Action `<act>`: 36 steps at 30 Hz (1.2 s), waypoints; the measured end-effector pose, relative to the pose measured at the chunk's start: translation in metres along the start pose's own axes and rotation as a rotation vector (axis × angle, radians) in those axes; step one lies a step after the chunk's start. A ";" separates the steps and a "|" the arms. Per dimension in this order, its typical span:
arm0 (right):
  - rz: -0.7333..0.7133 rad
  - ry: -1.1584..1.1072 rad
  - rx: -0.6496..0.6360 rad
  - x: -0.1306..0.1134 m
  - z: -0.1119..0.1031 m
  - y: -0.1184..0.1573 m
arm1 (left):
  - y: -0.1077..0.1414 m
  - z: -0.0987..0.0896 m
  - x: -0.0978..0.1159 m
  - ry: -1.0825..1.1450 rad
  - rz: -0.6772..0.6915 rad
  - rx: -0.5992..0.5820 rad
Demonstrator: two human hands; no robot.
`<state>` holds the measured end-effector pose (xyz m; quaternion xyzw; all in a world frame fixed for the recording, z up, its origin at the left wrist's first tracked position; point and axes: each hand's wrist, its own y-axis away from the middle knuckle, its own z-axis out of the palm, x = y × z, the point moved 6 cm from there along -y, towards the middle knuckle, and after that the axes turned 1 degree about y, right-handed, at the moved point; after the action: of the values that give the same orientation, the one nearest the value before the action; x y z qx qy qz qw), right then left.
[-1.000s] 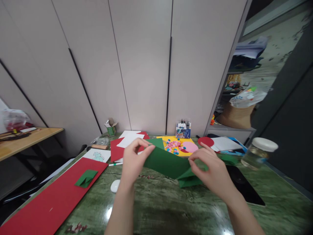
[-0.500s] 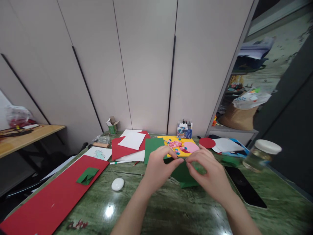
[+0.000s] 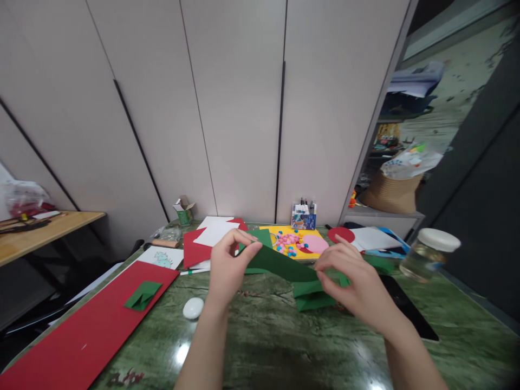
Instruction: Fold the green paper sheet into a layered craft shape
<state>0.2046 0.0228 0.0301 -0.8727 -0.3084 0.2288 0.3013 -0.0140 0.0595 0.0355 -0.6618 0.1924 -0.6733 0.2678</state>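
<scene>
Green paper (image 3: pixel 286 265) mid-frame, over table (image 3: pixel 264 346); left hand (image 3: pixel 228 268) pinched on one end, right hand (image 3: pixel 352 277) on the other. Likely light, bendy, creases easily. Hold lightly at edges, don't yank.

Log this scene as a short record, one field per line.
left hand: pinching one end of the green paper
right hand: pinching the same paper farther right
left side: folded green piece lying on a red sheet
back: small colored balls on a yellow sheet
right side: white-lidded jar, flat black device
surface: green patterned table
</scene>
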 end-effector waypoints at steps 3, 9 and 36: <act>0.030 0.041 -0.001 0.010 -0.003 0.002 | -0.004 -0.013 0.001 0.027 0.028 0.073; 0.038 0.065 0.117 0.005 -0.016 0.005 | -0.004 -0.005 -0.002 -0.046 -0.051 -0.038; -0.016 -0.029 0.068 -0.026 0.013 -0.006 | 0.025 0.063 0.004 -0.316 -0.012 -0.544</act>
<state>0.1764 0.0135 0.0304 -0.8561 -0.3116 0.2494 0.3282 0.0513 0.0432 0.0263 -0.8068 0.3177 -0.4873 0.1035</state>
